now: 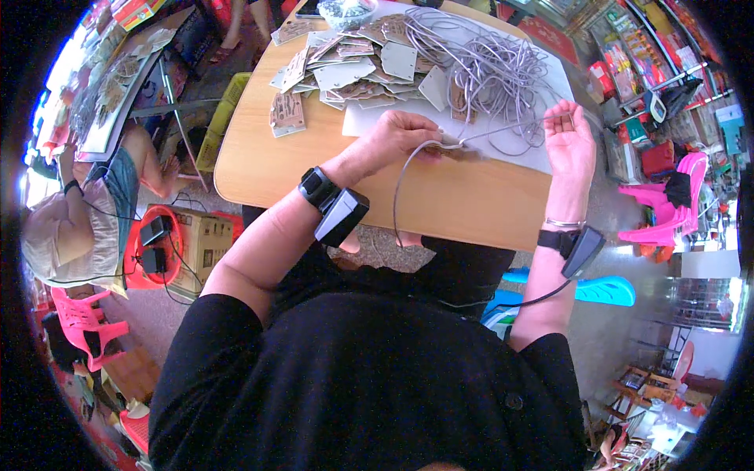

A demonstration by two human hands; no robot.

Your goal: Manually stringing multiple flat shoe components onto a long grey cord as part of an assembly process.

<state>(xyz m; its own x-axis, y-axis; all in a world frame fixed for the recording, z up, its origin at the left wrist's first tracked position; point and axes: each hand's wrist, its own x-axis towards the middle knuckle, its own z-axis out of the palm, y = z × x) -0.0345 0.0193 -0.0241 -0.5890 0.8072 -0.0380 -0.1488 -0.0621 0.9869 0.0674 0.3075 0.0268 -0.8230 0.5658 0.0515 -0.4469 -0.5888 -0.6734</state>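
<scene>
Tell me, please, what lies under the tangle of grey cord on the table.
Under the tangle of grey cord, a white sheet shows through the gaps, with a brown piece at the lower left edge. Whatever the dense loops cover cannot be seen.

1. You are in what looks like a small shop that doubles as a workroom.
2. To your right, shelves (682, 81) hold colourful packaged goods (624, 67).
3. Your worktop (267, 169) carries heaped cards (345, 73) and tangled grey cord (503, 74).
4. To your left, another person (75, 228) is beside a second worktop (110, 129) bearing similar pieces.
5. Around you, pink plastic chairs (691, 177) stand on a hard floor (605, 322).
</scene>
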